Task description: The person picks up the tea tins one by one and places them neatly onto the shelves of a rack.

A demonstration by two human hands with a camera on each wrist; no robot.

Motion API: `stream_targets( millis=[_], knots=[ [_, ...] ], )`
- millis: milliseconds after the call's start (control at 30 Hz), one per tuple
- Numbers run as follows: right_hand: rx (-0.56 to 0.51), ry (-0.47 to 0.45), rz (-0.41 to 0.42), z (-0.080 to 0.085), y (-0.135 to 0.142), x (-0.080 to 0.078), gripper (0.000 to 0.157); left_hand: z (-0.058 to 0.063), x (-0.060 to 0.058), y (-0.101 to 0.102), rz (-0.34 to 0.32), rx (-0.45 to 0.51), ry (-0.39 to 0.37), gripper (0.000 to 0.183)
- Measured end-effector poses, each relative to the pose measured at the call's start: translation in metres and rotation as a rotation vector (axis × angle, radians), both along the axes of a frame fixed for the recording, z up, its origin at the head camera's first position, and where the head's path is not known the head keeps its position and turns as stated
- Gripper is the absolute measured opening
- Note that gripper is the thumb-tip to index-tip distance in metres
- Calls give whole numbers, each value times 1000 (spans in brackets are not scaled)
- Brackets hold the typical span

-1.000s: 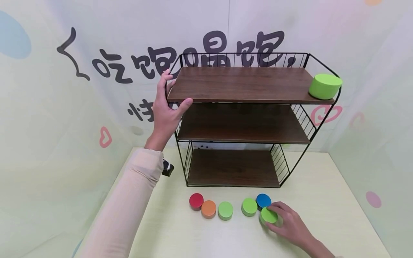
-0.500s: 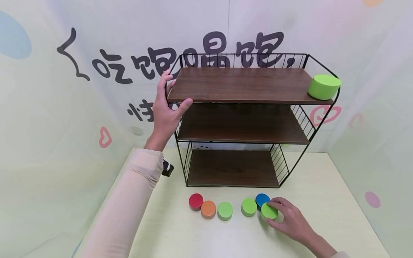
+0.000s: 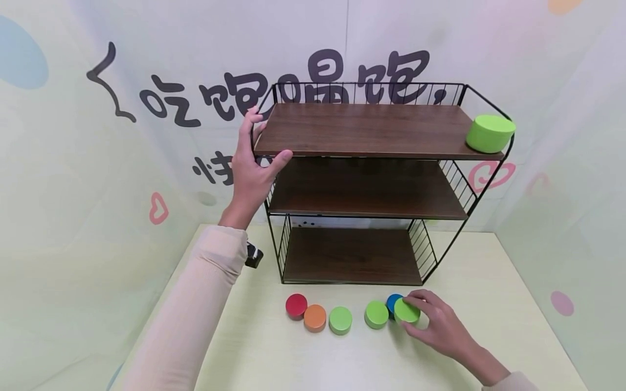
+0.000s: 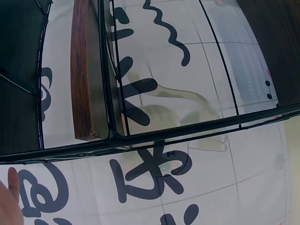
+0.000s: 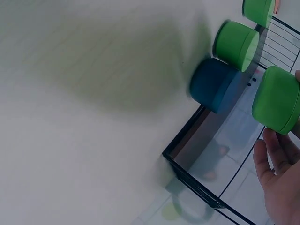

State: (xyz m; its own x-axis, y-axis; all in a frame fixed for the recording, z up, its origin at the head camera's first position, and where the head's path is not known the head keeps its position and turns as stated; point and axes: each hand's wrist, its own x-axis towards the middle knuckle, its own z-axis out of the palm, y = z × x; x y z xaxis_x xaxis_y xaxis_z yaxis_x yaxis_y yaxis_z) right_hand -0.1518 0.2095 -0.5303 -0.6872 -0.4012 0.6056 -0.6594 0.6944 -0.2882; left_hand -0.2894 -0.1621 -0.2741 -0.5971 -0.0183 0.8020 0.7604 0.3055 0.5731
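Observation:
A three-tier shelf rack with dark wood boards and a black wire frame stands on the table. My left hand grips its upper left corner, fingers behind the side wire and thumb along the top board's front edge. Between the thumb and fingers of my right hand is a small round green tin. In the right wrist view this green tin hangs clear of the tabletop. It partly covers a blue tin in the head view. Another green tin stands just left of the blue one.
Farther left on the table sit a light green tin, an orange tin and a red tin. A larger green tin rests at the right end of the top board. Printed cloth walls enclose the table.
My right hand has raised the green tin off the table and moved it slightly toward the rack. My left hand stays in place on the rack.

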Motion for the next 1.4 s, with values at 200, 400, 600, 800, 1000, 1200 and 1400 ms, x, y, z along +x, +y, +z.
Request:
stream_targets(
  millis=[200, 400, 600, 800, 1000, 1200, 1400],
  knots=[
    [3, 31, 24, 8, -1, -4, 44, 1, 2, 1, 6, -7, 7, 85],
    [12, 51, 45, 18, 0, -6, 42, 1, 3, 1, 4, -9, 5, 82],
    [33, 65, 61, 29, 4, -8, 45, 1, 2, 0, -3, -7, 2, 83],
    [63, 78, 71, 40, 7, -11, 47, 1, 1, 0, 2, -9, -4, 80],
    [68, 98, 91, 50, 7, -13, 53, 1, 1, 0, 4, -11, -13, 76],
    [76, 88, 88, 59, 6, -14, 59, 2, 3, 0, 5, -12, -10, 76],
    [82, 90, 81, 62, 5, -15, 66, 3, 5, 1, 4, -16, 0, 80]
  ],
)
